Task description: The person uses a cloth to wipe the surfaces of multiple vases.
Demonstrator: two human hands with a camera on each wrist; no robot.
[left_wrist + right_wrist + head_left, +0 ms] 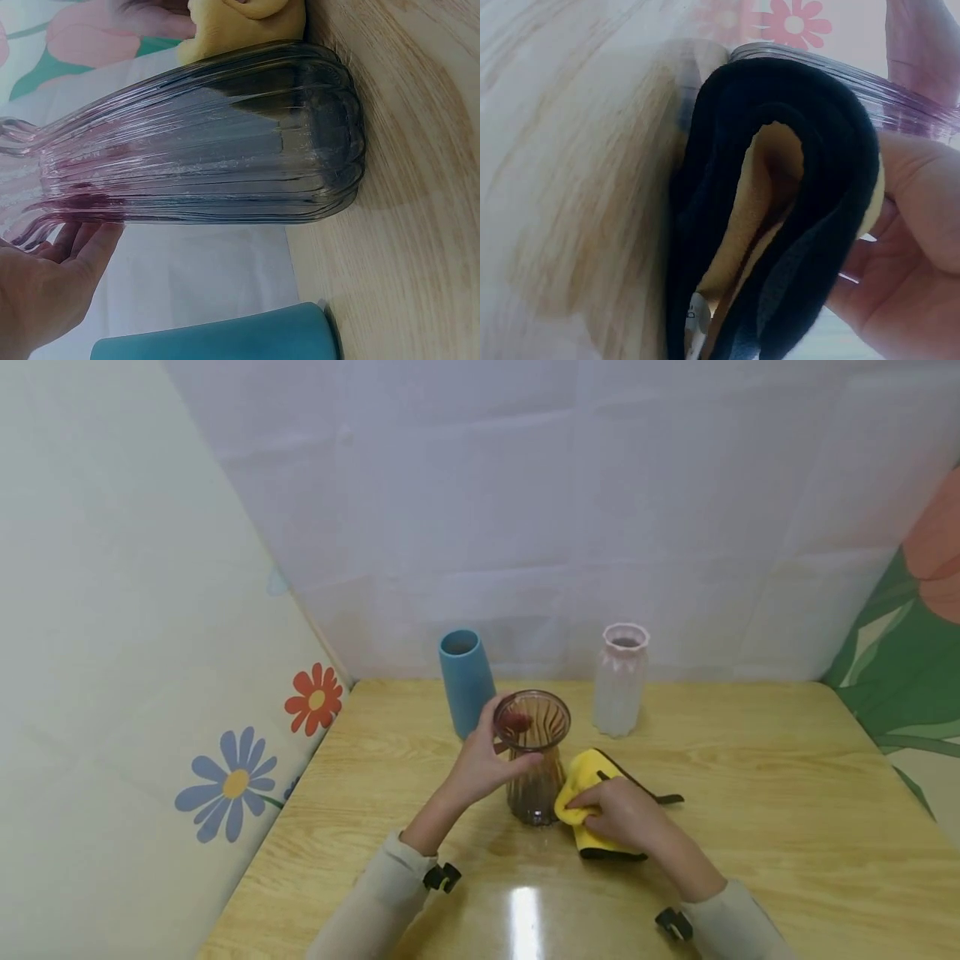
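Observation:
A ribbed, see-through glass vase [536, 785], purplish at the neck and dark toward its base, stands upright on the table. My left hand [483, 760] grips it around the neck just under the flared rim; the left wrist view shows the fingers behind the ribbed glass vase [202, 150]. My right hand [622, 814] pinches a folded yellow cloth [588, 768] with black edging, close against the vase's right side. In the right wrist view the cloth's black edge [840, 150] forms a rolled loop, and the hand [907, 247] lies beside it.
Behind the glass vase on the left stands a blue vase [467, 685]. A whitish-pink vase [619, 685] stands at the back right. The wooden table [750, 760] meets a white sheet [487, 510] at its back edge.

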